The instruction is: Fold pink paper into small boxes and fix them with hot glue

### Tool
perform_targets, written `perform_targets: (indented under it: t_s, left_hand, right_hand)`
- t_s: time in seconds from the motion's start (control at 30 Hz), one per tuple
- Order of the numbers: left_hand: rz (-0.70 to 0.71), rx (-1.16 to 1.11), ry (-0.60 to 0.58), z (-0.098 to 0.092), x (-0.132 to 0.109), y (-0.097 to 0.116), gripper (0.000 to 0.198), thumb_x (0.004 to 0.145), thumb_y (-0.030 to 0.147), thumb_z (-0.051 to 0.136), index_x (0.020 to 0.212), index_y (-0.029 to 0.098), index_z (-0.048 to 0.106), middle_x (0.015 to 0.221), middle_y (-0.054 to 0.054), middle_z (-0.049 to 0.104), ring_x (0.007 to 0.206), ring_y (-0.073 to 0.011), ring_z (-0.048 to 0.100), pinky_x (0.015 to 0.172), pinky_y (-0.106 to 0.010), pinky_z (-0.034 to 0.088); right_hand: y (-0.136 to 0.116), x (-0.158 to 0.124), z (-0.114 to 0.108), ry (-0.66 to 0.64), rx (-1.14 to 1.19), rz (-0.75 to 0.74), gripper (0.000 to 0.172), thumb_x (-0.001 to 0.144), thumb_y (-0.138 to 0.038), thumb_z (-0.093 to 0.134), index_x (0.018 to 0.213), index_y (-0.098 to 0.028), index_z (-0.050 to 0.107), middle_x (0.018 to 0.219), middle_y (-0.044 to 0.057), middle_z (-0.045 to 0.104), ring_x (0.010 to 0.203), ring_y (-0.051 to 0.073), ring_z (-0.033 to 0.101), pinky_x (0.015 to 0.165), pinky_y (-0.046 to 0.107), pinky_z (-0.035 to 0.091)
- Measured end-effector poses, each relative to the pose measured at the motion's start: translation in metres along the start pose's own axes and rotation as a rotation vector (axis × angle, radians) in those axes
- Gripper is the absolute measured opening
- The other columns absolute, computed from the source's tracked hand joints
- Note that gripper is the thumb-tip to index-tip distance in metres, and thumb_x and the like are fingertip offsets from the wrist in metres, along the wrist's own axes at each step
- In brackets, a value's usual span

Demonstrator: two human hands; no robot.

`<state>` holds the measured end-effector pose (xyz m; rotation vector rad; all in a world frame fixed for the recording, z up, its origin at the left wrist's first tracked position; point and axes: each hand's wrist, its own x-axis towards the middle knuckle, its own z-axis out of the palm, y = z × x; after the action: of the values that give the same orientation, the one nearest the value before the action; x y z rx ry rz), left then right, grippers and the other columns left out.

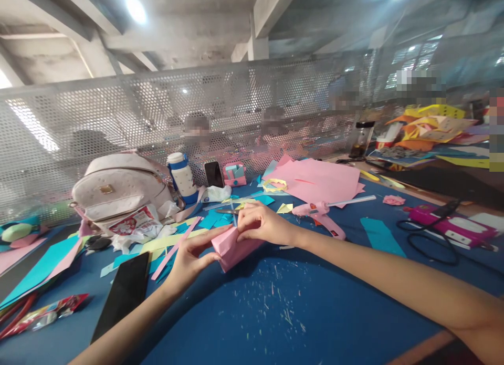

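Note:
A folded pink paper box (226, 252) is held just above the blue table in front of me. My left hand (195, 254) grips its left end, thumb below and fingers along the top. My right hand (255, 222) pinches its upper edge with thumb and fingertips. Part of the box is hidden behind the right hand. Just beyond the hands lie a pair of scissors (226, 211), partly covered, and blue paper scraps (212, 219). To the right of my right hand rests a pink glue gun (321, 218) with a clear glue stick in its back.
A pale backpack (122, 184), a bottle (183, 178) and an upright phone (213, 174) stand along the perforated metal screen (137, 107). Pink sheets (315, 178) are stacked behind the glue gun. A black phone (122, 296) lies at left, a magenta device with cable (452, 226) at right.

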<state>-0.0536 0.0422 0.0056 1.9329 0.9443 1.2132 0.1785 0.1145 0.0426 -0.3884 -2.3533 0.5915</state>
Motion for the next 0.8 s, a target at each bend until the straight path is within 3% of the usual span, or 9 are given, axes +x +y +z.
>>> perform_targets:
  t_s: [0.13,0.23,0.33,0.57,0.67,0.8]
  left_hand:
    - [0.050,0.092,0.049,0.001,0.001,0.002,0.044,0.081,0.043,0.069,0.121,0.026,0.067,0.125,-0.008,0.067,0.117,-0.0298,0.062,0.100,-0.043,0.049]
    - [0.181,0.236,0.079,0.000,0.001,0.008,0.041,0.083,0.038,0.068,0.123,0.028,0.065,0.134,-0.007,0.060,0.126,-0.0284,0.054,0.104,-0.043,0.046]
    - [0.343,0.413,0.028,-0.003,0.001,0.012,0.039,0.085,0.028,0.068,0.123,0.029,0.064,0.138,-0.007,0.057,0.126,-0.0265,0.054,0.106,-0.042,0.045]
    - [0.515,0.596,0.011,-0.006,0.002,0.013,0.047,0.086,0.019,0.066,0.131,0.026,0.057,0.128,-0.009,0.065,0.116,-0.0227,0.063,0.103,-0.039,0.048]
    - [0.451,0.574,0.012,-0.004,0.001,0.012,0.041,0.088,0.020,0.063,0.129,0.027,0.059,0.130,-0.009,0.064,0.119,-0.0238,0.061,0.104,-0.041,0.047]
    - [0.139,0.270,0.111,0.011,-0.004,0.001,0.059,0.085,0.029,0.068,0.140,0.028,0.046,0.142,-0.010,0.052,0.129,-0.0282,0.051,0.102,-0.044,0.048]
  right_hand:
    - [0.001,0.000,0.000,0.025,-0.009,0.002,0.010,0.079,-0.030,0.075,0.076,-0.020,0.074,0.077,0.000,0.067,0.078,0.015,0.056,0.090,0.035,0.038]
    - [0.002,0.001,-0.001,0.042,-0.022,0.015,0.012,0.078,-0.031,0.076,0.075,-0.020,0.074,0.078,0.000,0.068,0.080,0.015,0.057,0.090,0.035,0.037]
    - [0.001,0.001,-0.001,0.044,-0.028,0.018,0.012,0.078,-0.031,0.076,0.075,-0.020,0.074,0.078,0.000,0.068,0.080,0.015,0.058,0.090,0.035,0.036]
    - [-0.002,0.001,-0.002,-0.002,-0.058,-0.006,0.009,0.079,-0.031,0.075,0.077,-0.022,0.075,0.076,-0.001,0.066,0.078,0.015,0.054,0.092,0.037,0.034]
    - [-0.003,0.001,-0.003,0.005,-0.070,-0.009,0.010,0.079,-0.031,0.075,0.077,-0.022,0.074,0.077,-0.001,0.066,0.079,0.015,0.054,0.092,0.037,0.033]
    - [-0.004,0.001,-0.003,0.018,-0.099,-0.009,0.012,0.079,-0.031,0.075,0.074,-0.020,0.071,0.078,-0.001,0.066,0.081,0.015,0.056,0.090,0.036,0.033]
